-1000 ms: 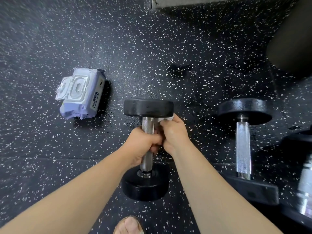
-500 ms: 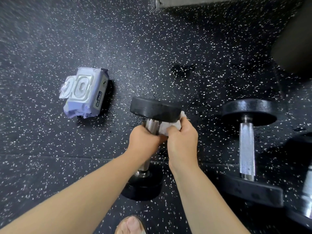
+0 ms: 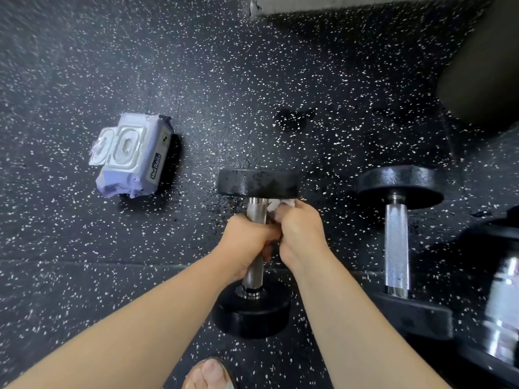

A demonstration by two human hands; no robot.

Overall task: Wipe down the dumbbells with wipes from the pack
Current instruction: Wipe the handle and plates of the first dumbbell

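Speckled rubber floor [image 3: 280, 80], frame centre: we log the left hand [image 3: 247, 242] gripping the dumbbell [image 3: 257, 183] by its steel handle, apparently to steady it, while the right hand [image 3: 300, 234] holds a white wipe [image 3: 280, 204] in curled fingers [image 3: 285, 216] just under the upper plate; pack [image 3: 132, 158] lies upper left.

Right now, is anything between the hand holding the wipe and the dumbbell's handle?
Nothing visible. The right hand holds the wipe against the handle; the left hand grips the handle beside it.
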